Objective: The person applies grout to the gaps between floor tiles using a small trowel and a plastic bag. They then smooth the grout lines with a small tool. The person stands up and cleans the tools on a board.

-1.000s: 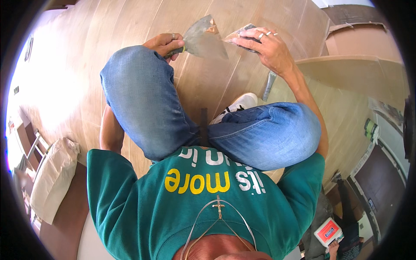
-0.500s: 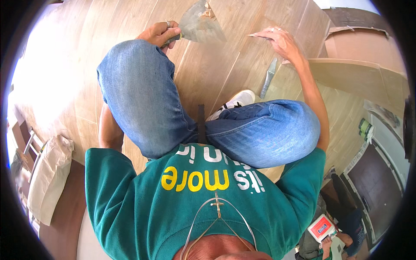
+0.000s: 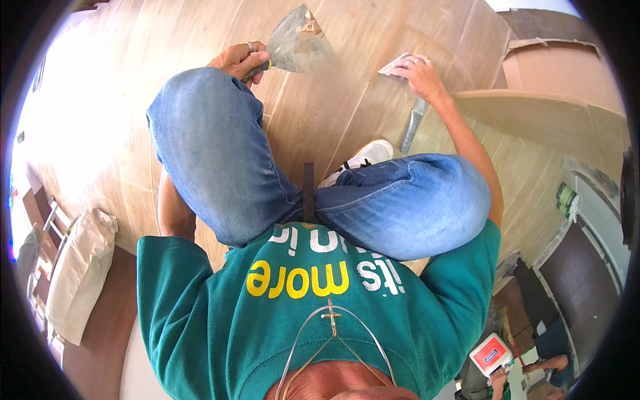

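My left hand [image 3: 243,61], beyond my raised left knee, is wrapped round the dark handle of a broad putty knife [image 3: 301,41]. Its wide grey blade has tan smears and is held over the wood-look floor [image 3: 333,107]. Farther right, the fingers of my right hand [image 3: 421,77] press a thin, pale folded piece of sandpaper [image 3: 396,65] toward the floor; whether it touches cannot be told. Whitish dust shows on those fingers. A narrow scraper [image 3: 413,127] lies on the floor below my right wrist, its upper end partly hidden by the arm.
An open cardboard box [image 3: 553,70] and a curved tan board [image 3: 533,113] stand at right. A brown paper bag [image 3: 83,267] is at far left. At lower right, another person's hand is by a white-and-red tub [image 3: 492,355]. My shoe [image 3: 367,157] rests between my knees.
My right hand has moved slightly left and nearer me, turning the sandpaper's pale face into view. The putty knife has shifted slightly left. The far-off person's arm at lower right has moved.
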Tool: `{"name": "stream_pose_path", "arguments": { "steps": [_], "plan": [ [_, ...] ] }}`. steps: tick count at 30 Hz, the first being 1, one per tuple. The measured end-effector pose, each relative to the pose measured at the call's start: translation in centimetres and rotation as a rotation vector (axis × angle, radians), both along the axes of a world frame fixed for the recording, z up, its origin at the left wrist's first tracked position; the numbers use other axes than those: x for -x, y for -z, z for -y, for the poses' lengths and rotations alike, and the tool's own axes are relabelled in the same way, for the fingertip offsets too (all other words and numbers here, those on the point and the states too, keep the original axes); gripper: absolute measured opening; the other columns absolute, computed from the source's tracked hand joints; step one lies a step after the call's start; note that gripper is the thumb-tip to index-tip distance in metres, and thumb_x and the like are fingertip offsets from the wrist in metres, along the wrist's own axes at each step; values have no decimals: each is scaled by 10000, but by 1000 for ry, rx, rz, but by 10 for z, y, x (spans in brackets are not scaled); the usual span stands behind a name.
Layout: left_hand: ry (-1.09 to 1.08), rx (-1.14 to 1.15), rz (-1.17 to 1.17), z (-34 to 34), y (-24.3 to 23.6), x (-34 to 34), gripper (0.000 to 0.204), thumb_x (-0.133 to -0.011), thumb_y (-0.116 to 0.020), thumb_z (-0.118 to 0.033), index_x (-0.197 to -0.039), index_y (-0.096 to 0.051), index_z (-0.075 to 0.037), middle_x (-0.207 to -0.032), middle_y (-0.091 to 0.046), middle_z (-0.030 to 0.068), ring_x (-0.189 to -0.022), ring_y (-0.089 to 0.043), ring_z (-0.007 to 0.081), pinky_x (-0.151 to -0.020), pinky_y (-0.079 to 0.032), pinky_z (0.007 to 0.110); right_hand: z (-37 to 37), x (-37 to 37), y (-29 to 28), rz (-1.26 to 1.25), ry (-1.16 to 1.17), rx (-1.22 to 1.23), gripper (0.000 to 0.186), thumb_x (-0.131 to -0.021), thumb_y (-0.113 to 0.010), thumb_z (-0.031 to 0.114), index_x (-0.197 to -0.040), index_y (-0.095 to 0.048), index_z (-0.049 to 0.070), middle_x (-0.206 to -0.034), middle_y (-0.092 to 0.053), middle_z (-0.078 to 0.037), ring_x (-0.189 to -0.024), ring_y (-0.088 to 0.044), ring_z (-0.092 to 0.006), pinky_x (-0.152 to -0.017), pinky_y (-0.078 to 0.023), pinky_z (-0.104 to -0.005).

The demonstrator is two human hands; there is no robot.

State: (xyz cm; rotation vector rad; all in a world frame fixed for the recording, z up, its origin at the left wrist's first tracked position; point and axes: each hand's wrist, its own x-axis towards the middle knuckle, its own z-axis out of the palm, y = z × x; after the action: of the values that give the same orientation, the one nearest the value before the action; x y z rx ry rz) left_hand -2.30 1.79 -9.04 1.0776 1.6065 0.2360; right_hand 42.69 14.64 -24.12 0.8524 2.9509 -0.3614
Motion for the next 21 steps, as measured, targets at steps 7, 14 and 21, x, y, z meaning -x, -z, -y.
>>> {"name": "stream_pose_path", "arguments": {
  "steps": [7, 14, 21],
  "plan": [
    [6, 29, -1, -7, -1, -4, 433, -1057, -545, -505, -1077, -707, -103, -742, -597, 5, -651, -554, 102, -599, -468, 301, -13, 2, 30, -55, 133, -121, 566, -917, -534, -27, -1303, -691, 355, -1250, -693, 34, -1236, -608, -210, -1115, -405, -463],
    [3, 17, 74, 1, -2, 2, 402, -1065, -532, -493, -1055, -697, -127, -730, -577, -8, -652, -532, 98, -602, -456, 307, -13, 0, 5, -12, 53, -49, 534, -922, -535, -17, -1299, -693, 326, -1250, -687, 36, -1239, -603, -203, -1105, -421, -452],
    [75, 18, 80, -1, -7, 0, 397, -1085, -487, -478, -1001, -630, -117, -723, -556, -7, -643, -531, 101, -596, -455, 278, 2, 7, 14, -36, 179, 7, 506, -931, -516, 0, -1293, -707, 299, -1228, -698, 11, -1180, -630, -242, -1008, -482, -454]
  ]
}}
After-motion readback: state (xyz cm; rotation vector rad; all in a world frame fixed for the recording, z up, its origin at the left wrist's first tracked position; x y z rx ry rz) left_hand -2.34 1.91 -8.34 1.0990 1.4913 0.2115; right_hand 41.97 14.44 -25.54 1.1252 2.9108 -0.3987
